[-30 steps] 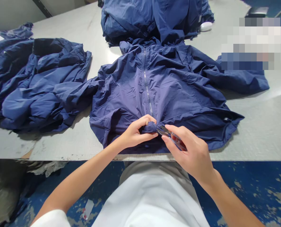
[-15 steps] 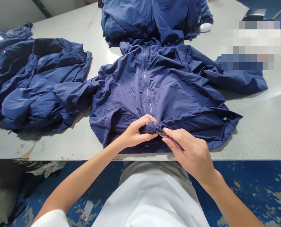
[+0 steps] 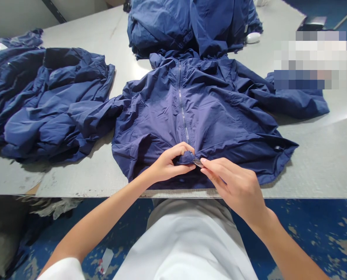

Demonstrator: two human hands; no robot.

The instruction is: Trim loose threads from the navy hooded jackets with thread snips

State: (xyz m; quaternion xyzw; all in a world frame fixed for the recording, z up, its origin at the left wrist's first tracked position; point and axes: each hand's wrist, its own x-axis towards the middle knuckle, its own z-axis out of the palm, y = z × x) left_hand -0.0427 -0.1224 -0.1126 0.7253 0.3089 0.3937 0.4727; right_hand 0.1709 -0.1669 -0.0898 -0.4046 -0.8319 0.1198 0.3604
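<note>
A navy zip-front jacket (image 3: pixel 214 105) lies spread on the table, its zip running down the middle towards me. My left hand (image 3: pixel 173 163) is closed on a bunched piece of the jacket's hem at the lower end of the zip. From the right, my right hand (image 3: pixel 237 186) grips a small pair of thread snips (image 3: pixel 198 162), held mostly inside the fingers. The blades' tips touch the bunched hem beside my left fingertips. What exactly lies between the blades is too small to make out.
More navy garments lie in a heap (image 3: pixel 53 105) on the left and another pile (image 3: pixel 187 27) beyond the jacket. A white rounded object (image 3: pixel 253 37) sits beside the far pile. The grey table (image 3: pixel 313 163) ends just before my body. A blurred patch hides the right back.
The snips' blades look pressed closer together, and my right fingers have squeezed in around them. My left hand keeps its hold on the hem; the view has shifted slightly.
</note>
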